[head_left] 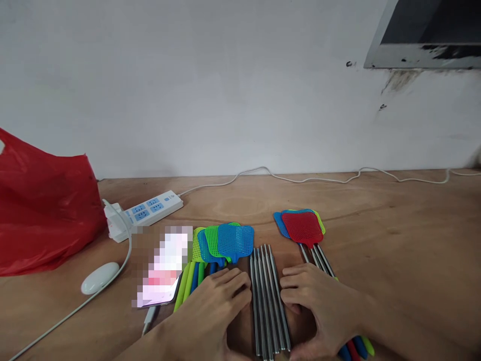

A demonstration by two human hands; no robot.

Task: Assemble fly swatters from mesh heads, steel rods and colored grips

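Observation:
A bundle of thin metal rods [267, 306] lies side by side on the table, pointing away from me. My left hand [216, 306] curves along the bundle's left side, its bent fingertips at the rods and its thumb apart lower down. On the other side, my right hand [319, 301] mirrors it, fingers curled at the rods' right edge and thumb near their close end. Neither hand wraps around the rods. Left of them lie blue and green fly swatter heads [236, 239] and several coloured handles [188, 283], partly under my left hand. Assembled fly swatters [303, 228] with metal shafts pass beneath my right hand.
A phone [165, 271] with a blurred screen lies at left, a charging cable [149, 318] at its lower end. Beyond are a white oval object [99, 278], a power strip [154, 208] and a red plastic bag [45, 210]. A white cord [300, 179] runs along the wall.

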